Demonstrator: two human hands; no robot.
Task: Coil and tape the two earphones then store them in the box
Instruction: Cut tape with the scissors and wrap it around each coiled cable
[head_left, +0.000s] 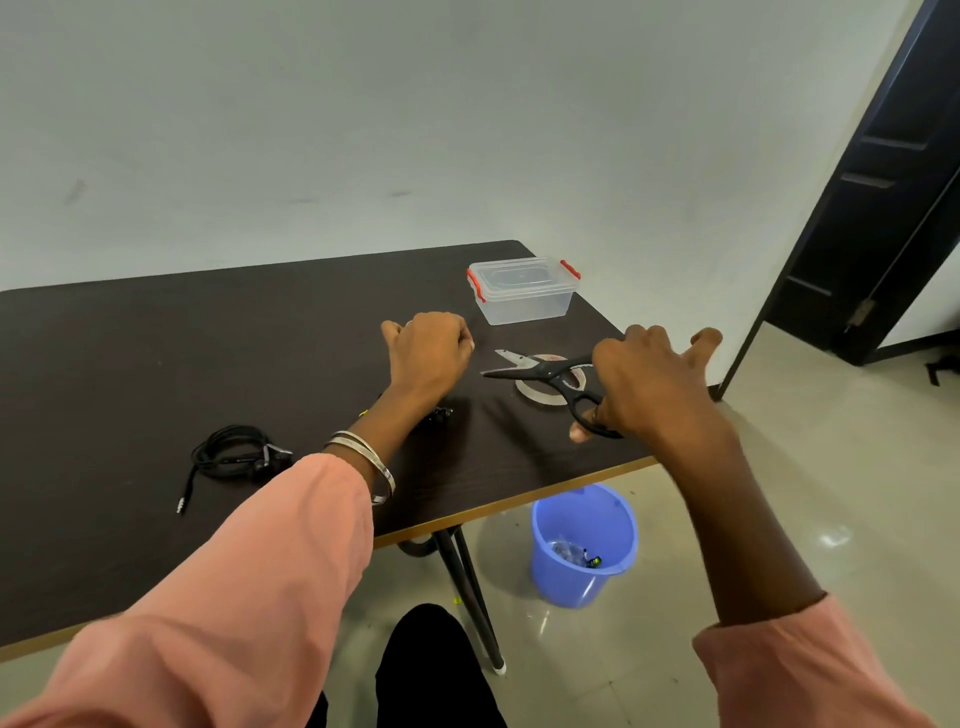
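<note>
right hand grips scissors, blades apart, pointing left at left hand | left hand curled, probably pinching tape, strip not visible | roll under scissors on tabletop | coiled earphone well left, nearer left hand | second earphone mostly hidden under left wrist | box lidded, beyond hands

The path to the box is crowded: open scissors and a tape roll lie before it. The counter is bare between the coiled earphone and the wall.
</note>
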